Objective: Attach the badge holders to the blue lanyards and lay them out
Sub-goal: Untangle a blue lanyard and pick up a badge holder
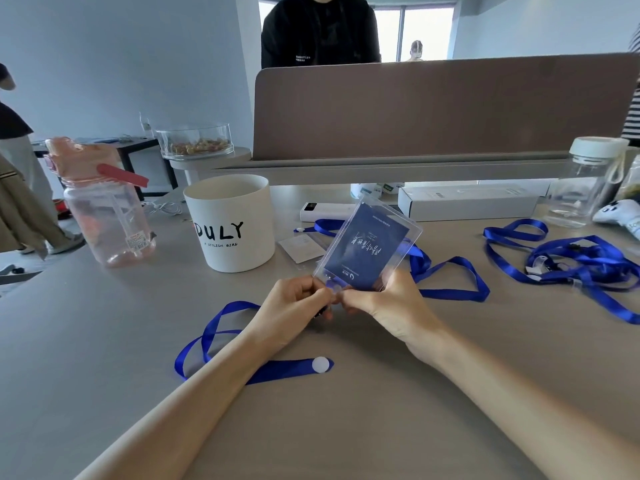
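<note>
A clear badge holder (367, 244) with a dark blue card inside is held tilted above the table, its slotted end toward me. My left hand (294, 303) and my right hand (384, 303) both pinch that near end, fingertips together; the clip there is hidden by my fingers. A blue lanyard (221, 337) with a white round piece loops on the table under my left forearm. Another blue lanyard (450, 275) lies behind my right hand. A tangle of several blue lanyards (581, 265) sits at the right. One more badge holder (301, 245) lies flat beside the white cup.
A white cup (232, 223) marked "DULY" and a pink water bottle (104, 202) stand at the left. A white box (467, 202), a power bank (325, 211) and a clear bottle (585, 181) line the back. A brown divider (433, 109) rises behind, a person beyond it.
</note>
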Demonstrator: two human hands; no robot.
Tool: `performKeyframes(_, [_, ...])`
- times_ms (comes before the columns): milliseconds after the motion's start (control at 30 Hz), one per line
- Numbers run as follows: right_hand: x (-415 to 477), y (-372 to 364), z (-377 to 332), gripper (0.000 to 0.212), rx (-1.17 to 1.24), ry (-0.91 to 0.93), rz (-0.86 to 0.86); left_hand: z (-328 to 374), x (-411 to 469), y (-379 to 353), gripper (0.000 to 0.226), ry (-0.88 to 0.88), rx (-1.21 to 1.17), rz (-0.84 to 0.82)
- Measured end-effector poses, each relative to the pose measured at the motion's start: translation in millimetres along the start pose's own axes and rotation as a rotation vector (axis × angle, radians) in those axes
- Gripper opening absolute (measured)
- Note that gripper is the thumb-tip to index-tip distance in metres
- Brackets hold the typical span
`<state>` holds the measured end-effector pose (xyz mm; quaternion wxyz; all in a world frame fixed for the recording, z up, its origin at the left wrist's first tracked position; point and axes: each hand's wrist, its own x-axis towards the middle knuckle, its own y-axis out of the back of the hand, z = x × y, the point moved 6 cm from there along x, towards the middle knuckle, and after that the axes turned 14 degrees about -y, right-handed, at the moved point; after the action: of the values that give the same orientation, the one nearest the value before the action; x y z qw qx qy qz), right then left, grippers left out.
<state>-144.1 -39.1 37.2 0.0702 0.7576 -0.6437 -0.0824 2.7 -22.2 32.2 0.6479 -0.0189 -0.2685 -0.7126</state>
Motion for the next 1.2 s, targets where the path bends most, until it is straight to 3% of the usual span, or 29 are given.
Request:
performKeyframes(300, [-3.3, 4.6, -8.2, 0.011, 0.035, 0.040, 0.019, 5.7, -1.3, -1.1, 0.018, -0.109, 0.106, 0.008])
performKeyframes(467, [-13.0, 25.6, -11.5, 0.023, 0.163, -0.019, 0.002, 27.5, -1.3, -9.0, 0.008, -0.258, 0.235, -0.004])
performKeyframes(567, [-27.4, 57.4, -12.0, 0.010, 0.263, -0.045, 0.071, 54.4, 9.7, -30.4, 0.014, -0.285, 0.123, -0.028])
performKeyframes(600, [-34.7, 71.5, -13.1, 0.004, 0.298, -0.049, 0.099, 64.7, 13.8, -44.6, 0.015, -0.267, 0.022, -0.053])
performKeyframes(667, [-47.1, 102.8, -13.2, 0.015, 0.309, -0.032, 0.144, 82.8, 21.3, -80.3, 0.014, -0.208, -0.138, -0.113])
performKeyframes(833, [-88.3, 192.2, 7.7, 0.014, 0.379, -0.061, 0.276, 113.5, 30.7, -181.4, 0.016, -0.183, -0.218, -0.286])
performKeyframes(900, [-109.4, 231.1, 22.7, 0.009, 0.456, -0.080, 0.385, 126.0, 31.4, -222.0, 0.022, -0.173, -0.215, -0.373])
performKeyframes(1033, [-158.0, 309.4, 54.6, 0.023, 0.490, -0.146, 0.635, 143.2, 26.3, -302.6, 0.041, -0.133, -0.170, -0.560])
performKeyframes(1100, [-183.3, 341.6, 71.3, 0.023, 0.372, -0.221, 0.754, 141.7, 27.9, -341.4, 0.036, -0.174, -0.036, -0.650])
performKeyframes(1200, [-200.2, 373.7, 95.3, 0.034, 0.290, -0.334, 0.779, 137.7, 36.7, -394.8, 0.022, -0.226, 0.103, -0.771])
